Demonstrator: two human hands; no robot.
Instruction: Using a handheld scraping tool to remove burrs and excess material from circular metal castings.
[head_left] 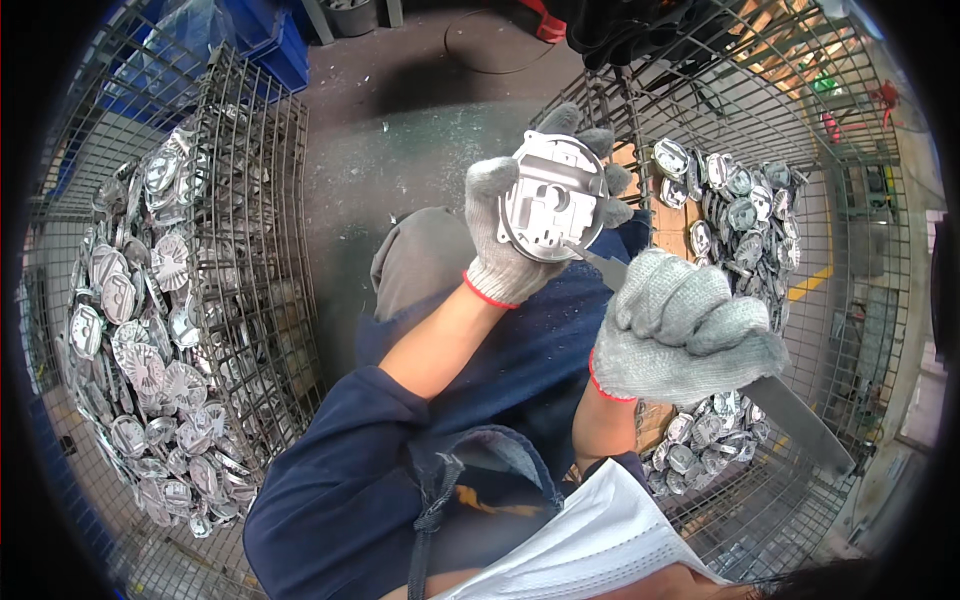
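My left hand (490, 215), in a grey knit glove with a red cuff, holds up a round silver metal casting (560, 205) by its rim. The thumb lies on its left edge and the fingers wrap behind to the right side. Ribs, slots and a round central hole show on its upward face. My right hand (690, 325), gloved alike, is closed around a flat grey metal file (808, 428). Its narrow pointed end meets the lower right edge of the casting, while the wide end sticks out past the fist at the lower right.
A wire mesh basket (255, 230) full of similar castings (135, 365) stands on the left. On the right, another wire basket (815, 130) holds more castings (745, 225) over brown cardboard. Blue bins (270, 50) sit at the far left, and a red object (545, 20) lies on the floor ahead.
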